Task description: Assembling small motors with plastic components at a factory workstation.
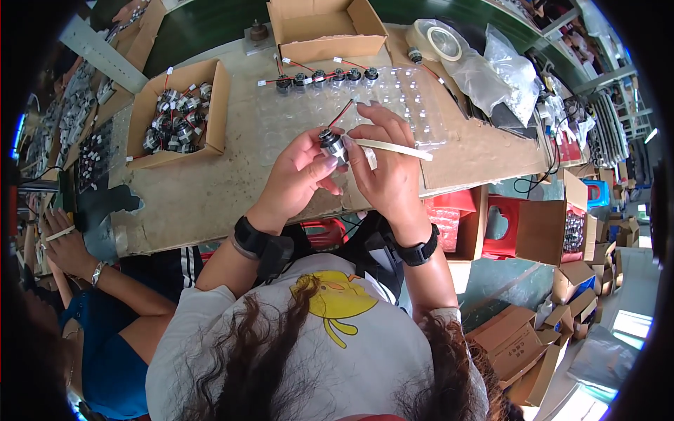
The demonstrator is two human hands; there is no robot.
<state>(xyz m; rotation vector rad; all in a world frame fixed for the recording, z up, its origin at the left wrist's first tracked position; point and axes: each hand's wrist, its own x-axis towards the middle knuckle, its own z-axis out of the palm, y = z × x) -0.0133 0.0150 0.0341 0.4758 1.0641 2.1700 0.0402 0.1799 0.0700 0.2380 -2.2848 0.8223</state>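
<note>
Above the table's near part, my left hand (303, 168) grips a small motor (333, 146) with a silver body and black top, held tilted between thumb and fingers. A thin red and black wire (342, 112) rises from its top. My right hand (385, 158) is closed on a pale flat stick (397, 148), which points out to the right. Its fingertips are close against the motor; whether they press on it I cannot tell. Beyond my hands, several similar motors (319, 77) with wires stand in a row on a transparent plastic blister tray (277, 116).
A cardboard box (223, 116) of motors stands at the left. Behind the tray is another open box (326, 48). Plastic bags (491, 70) and a tape roll (444, 43) lie at the back right. A co-worker's hand (67, 245) holds a similar stick at the far left.
</note>
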